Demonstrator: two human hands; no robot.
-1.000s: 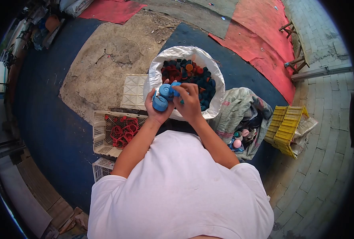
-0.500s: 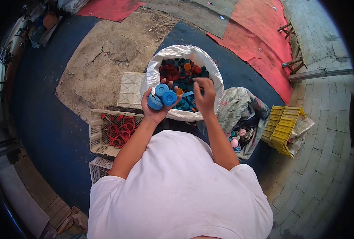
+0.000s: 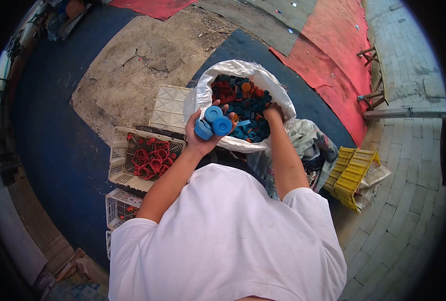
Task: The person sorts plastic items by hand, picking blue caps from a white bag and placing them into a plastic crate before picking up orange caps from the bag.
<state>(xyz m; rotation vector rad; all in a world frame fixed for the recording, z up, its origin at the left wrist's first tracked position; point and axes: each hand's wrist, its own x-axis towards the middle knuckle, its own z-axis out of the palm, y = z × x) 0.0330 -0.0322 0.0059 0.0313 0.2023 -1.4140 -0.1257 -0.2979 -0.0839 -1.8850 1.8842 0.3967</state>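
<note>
My left hand, palm up with fingers curled, holds three blue plastic bottle caps over the near left rim of a white woven sack. A light-blue strip shows just right of that hand. Inside the sack lie many loose caps in dark teal, red and orange. My right hand reaches down into the right side of the sack, against the teal caps. Its fingertips are hidden there, so what they grip cannot be seen.
At the left, a cream crate holds red ring-shaped parts; a white crate stands below it. A grey-green bag touches the sack's right side. Yellow crates stand farther right. A wooden stool is beyond.
My right hand has moved from above the middle of the sack down into its right side. My left hand still holds the blue caps. The whole view has shifted slightly.
</note>
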